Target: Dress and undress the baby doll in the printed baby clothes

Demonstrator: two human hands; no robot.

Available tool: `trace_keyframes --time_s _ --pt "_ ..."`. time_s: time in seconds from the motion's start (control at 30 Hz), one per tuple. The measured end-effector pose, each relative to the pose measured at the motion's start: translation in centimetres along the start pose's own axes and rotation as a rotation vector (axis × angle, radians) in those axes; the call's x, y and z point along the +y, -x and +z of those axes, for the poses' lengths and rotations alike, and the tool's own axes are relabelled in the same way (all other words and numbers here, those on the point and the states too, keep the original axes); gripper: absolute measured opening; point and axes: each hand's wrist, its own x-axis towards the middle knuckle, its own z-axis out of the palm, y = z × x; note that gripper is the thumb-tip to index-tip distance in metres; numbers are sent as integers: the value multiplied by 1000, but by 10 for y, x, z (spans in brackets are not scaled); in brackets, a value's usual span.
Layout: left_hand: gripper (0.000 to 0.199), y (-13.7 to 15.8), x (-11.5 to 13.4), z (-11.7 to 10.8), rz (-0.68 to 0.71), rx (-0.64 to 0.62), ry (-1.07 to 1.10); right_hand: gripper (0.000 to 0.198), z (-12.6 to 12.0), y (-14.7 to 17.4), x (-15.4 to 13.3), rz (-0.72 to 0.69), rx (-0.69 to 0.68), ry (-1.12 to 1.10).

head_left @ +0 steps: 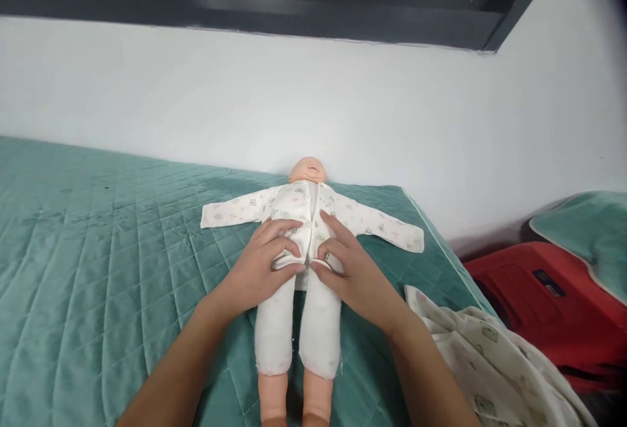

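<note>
Pale wall (294, 100) behind, dark window frame (318, 15) with bars above; below, a quilted green cover (122, 237). On it, near its right-hand edge, a doll (307, 171) lies face up, head toward the wall, wearing a patterned jacket (289, 202), sleeves spread wide. The front gapes slightly at the neck. The left hand (259, 270) and right hand (360, 277) work at the lower front, one on either edge: fingers curled, each thumb near the hem, forefingers set higher. Whether either pinches cloth firmly cannot be told. Judged good practice here: draw both front edges evenly, keep hems level, work with fingertips, and avoid dragging the doll askew. Count: one doll, one jacket, two sleeves, two white leg coverings (274, 335) ending in bare lower legs, two hands. To the right, one loose heap of patterned cloth (494, 355); beyond it, one red plastic object (563, 303), partly under one piece of green fabric (588, 224).
</note>
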Motion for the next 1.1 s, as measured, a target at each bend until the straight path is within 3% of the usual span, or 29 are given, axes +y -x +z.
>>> trace_keyframes --time_s 0.3,0.5,0.57,0.63,0.8,0.87,1.0,1.1 --pt "8 5 0 -10 51 68 13 14 -16 4 9 27 -2 -490" --pt "7 7 3 -10 71 43 96 14 -18 3 6 0 -53 -512" --pt "7 7 0 -6 40 160 116 14 -15 2 5 9 -7 -501" --pt "8 6 -5 -1 -74 369 190 15 -11 0 5 17 87 -543" --pt "18 8 -25 6 -502 940 543 19 2 -8 18 146 531 -744" --pt "20 15 -32 5 -608 1074 640 23 6 -9 28 243 688 -780" --pt "23 42 -32 -2 -783 1086 637 29 13 10 44 338 880 -730" --pt "23 65 -24 -7 -798 1026 530 31 16 47 41 411 865 -650"
